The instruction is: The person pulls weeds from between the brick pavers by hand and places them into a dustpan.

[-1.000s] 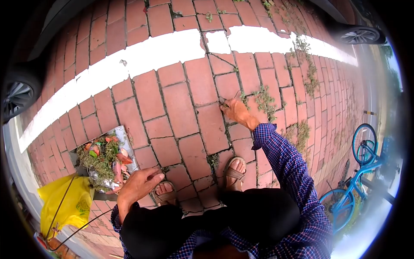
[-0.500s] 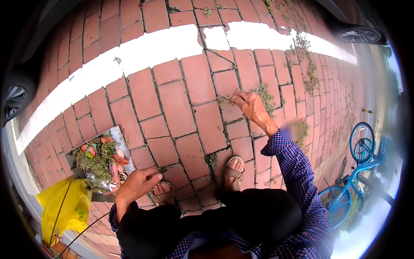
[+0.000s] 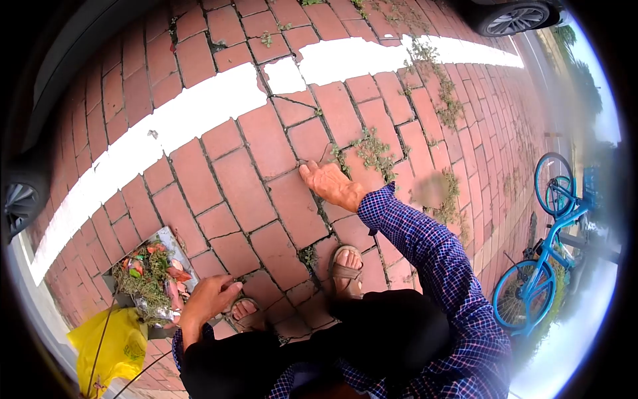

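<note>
My right hand (image 3: 330, 185) reaches down to the red brick paving (image 3: 246, 186), its fingers bent together at a joint between bricks. What the fingertips pinch, if anything, is too small to make out. Just right of that hand, a low green weed (image 3: 374, 154) grows from the joints. My left hand (image 3: 211, 299) hovers by my left knee, fingers loosely curled and nothing seen in it. Beside it on the left sits a dustpan (image 3: 176, 247) with a pale edge, heaped with pulled weeds (image 3: 154, 282) and reddish leaves.
A yellow plastic bag (image 3: 109, 346) lies against the dustpan. My sandalled feet (image 3: 347, 271) stand on the bricks. A white painted line (image 3: 199, 100) crosses ahead. Car wheels (image 3: 515, 20) show at far left and top right. A blue bicycle (image 3: 548, 256) stands at right.
My right hand has moved left and nearer to me, away from the weed's upper side. My left hand has barely moved. The view has shifted right.
</note>
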A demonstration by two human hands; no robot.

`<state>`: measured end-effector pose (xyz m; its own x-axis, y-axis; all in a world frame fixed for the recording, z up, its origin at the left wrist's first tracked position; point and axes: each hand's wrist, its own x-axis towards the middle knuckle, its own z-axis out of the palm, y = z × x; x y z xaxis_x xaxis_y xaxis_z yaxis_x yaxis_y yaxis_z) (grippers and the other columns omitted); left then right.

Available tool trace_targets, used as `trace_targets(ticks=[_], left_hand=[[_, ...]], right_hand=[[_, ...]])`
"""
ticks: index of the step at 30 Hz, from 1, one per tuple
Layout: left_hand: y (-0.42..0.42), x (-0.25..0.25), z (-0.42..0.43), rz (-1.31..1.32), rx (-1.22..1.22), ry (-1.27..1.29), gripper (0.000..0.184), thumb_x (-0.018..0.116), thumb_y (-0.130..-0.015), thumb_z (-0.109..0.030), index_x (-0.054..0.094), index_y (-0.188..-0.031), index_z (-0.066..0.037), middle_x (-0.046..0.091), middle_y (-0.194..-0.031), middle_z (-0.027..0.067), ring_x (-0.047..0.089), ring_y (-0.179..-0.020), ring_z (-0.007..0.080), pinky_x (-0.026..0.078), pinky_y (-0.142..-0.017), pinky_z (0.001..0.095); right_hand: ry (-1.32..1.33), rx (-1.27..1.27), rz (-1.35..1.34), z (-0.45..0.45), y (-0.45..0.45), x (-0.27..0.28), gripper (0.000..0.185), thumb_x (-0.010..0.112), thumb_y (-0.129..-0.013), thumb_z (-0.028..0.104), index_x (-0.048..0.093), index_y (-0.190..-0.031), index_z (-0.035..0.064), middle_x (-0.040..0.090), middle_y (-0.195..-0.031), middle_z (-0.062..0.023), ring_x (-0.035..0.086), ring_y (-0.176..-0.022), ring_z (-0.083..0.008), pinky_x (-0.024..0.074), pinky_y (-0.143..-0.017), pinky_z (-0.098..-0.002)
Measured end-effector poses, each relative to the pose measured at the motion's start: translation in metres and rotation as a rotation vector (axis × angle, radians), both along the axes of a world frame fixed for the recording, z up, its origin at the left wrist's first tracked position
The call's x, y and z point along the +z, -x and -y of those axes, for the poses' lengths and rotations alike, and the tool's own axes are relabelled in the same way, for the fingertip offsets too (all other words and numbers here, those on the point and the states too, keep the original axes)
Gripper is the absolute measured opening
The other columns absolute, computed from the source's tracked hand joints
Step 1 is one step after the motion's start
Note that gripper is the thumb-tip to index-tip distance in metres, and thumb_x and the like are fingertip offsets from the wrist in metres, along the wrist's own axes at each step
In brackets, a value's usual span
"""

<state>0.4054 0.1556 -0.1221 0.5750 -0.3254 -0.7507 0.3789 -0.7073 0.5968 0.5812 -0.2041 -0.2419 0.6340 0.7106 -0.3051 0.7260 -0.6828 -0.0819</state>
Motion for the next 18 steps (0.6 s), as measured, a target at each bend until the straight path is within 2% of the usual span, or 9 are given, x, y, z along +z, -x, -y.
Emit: trace_targets(ticks=[2,4,5,6,7,8,9,12,18], left_hand=[[0.0,0.002,0.001,-0.008,0.04,-0.039,0.035,0.066,-0.099,-0.03,0.07,-0.106,0.005,0.067,-0.078,0.0181,0.064,-0.07,0.0231,0.05,-0.067,0.0367],[-0.003,0.003,0.003,-0.022,0.025,-0.031,0.036,0.067,-0.099,-0.029,0.07,-0.108,0.005,0.068,-0.079,0.0179,0.064,-0.071,0.0227,0.05,-0.067,0.0366],[-0.004,0.002,0.004,-0.054,-0.004,-0.032,0.036,0.067,-0.098,-0.029,0.07,-0.108,0.006,0.069,-0.08,0.0179,0.064,-0.072,0.0224,0.05,-0.068,0.0365],[-0.004,0.0,0.005,-0.087,-0.031,-0.034,0.036,0.067,-0.098,-0.029,0.07,-0.109,0.006,0.069,-0.082,0.0178,0.065,-0.072,0.0221,0.05,-0.068,0.0364],[-0.001,-0.003,0.004,-0.072,0.014,-0.011,0.041,0.068,-0.096,-0.033,0.071,-0.112,0.005,0.073,-0.087,0.0216,0.07,-0.079,0.0305,0.053,-0.072,0.0386],[0.001,-0.006,0.003,-0.07,0.005,-0.013,0.041,0.068,-0.096,-0.033,0.071,-0.112,0.005,0.073,-0.087,0.0216,0.07,-0.079,0.0305,0.053,-0.072,0.0386],[0.002,-0.007,0.003,-0.071,0.007,-0.013,0.042,0.068,-0.096,-0.033,0.07,-0.113,0.005,0.073,-0.088,0.0218,0.071,-0.08,0.0306,0.054,-0.073,0.0382],[0.005,-0.006,0.001,-0.075,0.005,-0.028,0.043,0.067,-0.096,-0.034,0.071,-0.113,0.005,0.073,-0.088,0.0218,0.07,-0.079,0.0303,0.054,-0.074,0.0379],[-0.001,0.0,0.009,-0.066,-0.033,-0.043,0.033,0.066,-0.099,-0.028,0.071,-0.104,0.004,0.067,-0.077,0.0131,0.061,-0.07,0.0197,0.049,-0.068,0.0358]], right_hand=[[0.134,0.033,-0.02,0.002,0.004,0.0,0.038,0.053,-0.091,0.005,0.054,-0.126,-0.0078,0.06,-0.088,-0.0098,0.064,-0.08,-0.0202,0.0482,-0.059,-0.0341],[-0.033,0.032,0.02,0.006,0.008,-0.021,0.036,0.05,-0.093,0.007,0.054,-0.125,-0.009,0.06,-0.088,-0.0092,0.063,-0.077,-0.0184,0.0461,-0.058,-0.0316],[-0.122,0.009,0.119,0.008,0.013,-0.042,0.03,0.053,-0.094,0.011,0.059,-0.115,-0.0085,0.062,-0.081,-0.0129,0.063,-0.069,-0.0256,0.0477,-0.058,-0.0369],[-0.121,-0.007,0.126,0.0,0.009,-0.042,0.03,0.053,-0.094,0.011,0.059,-0.115,-0.0085,0.062,-0.081,-0.0129,0.063,-0.069,-0.0256,0.0477,-0.058,-0.0369],[-0.216,-0.237,-0.112,-0.009,0.005,-0.041,0.027,0.055,-0.094,0.015,0.061,-0.108,-0.0075,0.062,-0.077,-0.0163,0.063,-0.067,-0.0304,0.0483,-0.059,-0.0405],[-0.312,-0.461,-0.354,-0.014,0.003,-0.039,0.027,0.057,-0.094,0.019,0.063,-0.1,-0.0064,0.062,-0.073,-0.0198,0.063,-0.065,-0.0353,0.0489,-0.06,-0.044],[-0.57,-0.412,-0.297,-0.013,0.013,-0.049,0.03,0.061,-0.093,0.025,0.061,-0.086,-0.0044,0.062,-0.071,-0.0254,0.064,-0.069,-0.0416,0.0501,-0.064,-0.0505],[-0.684,-0.443,-0.365,-0.031,0.052,-0.024,0.03,0.063,-0.092,0.025,0.056,-0.084,-0.0026,0.063,-0.072,-0.0249,0.065,-0.071,-0.0412,0.0505,-0.065,-0.052],[-0.396,-0.442,-0.198,0.017,0.028,0.004,0.015,0.06,-0.089,0.003,0.052,-0.099,-0.0042,0.054,-0.106,-0.0267,0.063,-0.069,-0.0398,0.0525,-0.06,-0.0442]])
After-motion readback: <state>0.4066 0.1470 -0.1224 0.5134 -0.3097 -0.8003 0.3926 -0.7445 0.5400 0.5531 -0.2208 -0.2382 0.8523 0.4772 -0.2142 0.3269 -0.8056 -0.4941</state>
